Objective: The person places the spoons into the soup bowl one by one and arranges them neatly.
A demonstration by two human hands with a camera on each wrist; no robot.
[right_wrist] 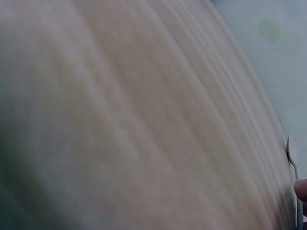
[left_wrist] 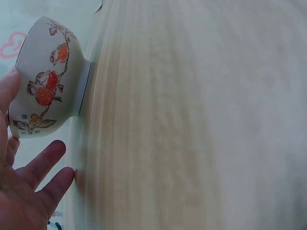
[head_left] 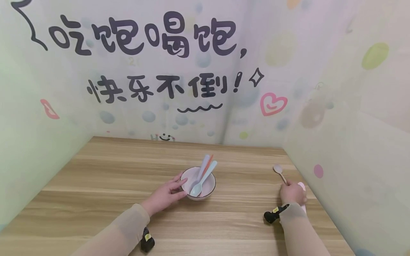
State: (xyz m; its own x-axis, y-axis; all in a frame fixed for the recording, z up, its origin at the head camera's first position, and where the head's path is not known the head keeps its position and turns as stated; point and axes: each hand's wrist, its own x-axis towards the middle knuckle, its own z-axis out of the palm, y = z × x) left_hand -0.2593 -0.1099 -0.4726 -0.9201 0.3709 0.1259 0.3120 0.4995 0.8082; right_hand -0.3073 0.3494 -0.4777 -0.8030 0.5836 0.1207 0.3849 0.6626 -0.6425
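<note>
A white bowl (head_left: 209, 188) with a dark rim stands on the table, red and orange fruit painted on its outer side. At its left edge my left hand (head_left: 164, 195) holds the rim, thumb on the outer wall and one fingertip over the rim. Two fingers spread apart from the bowl in the left wrist view. Inside lean a light-blue spoon (head_left: 205, 179), a lilac utensil (head_left: 203, 167) and an orange utensil (head_left: 210, 160). Far to the right, my right hand (head_left: 293, 193) grips the handle of a pale spoon (head_left: 278, 168), bowl end pointing away.
A pale pink-white object (head_left: 303, 188) shows past the right hand's outer side, partly hidden by it. The wood-grain table (head_left: 128, 160) meets printed walls at the back and both sides; the right wall (head_left: 346, 160) is close to the right hand.
</note>
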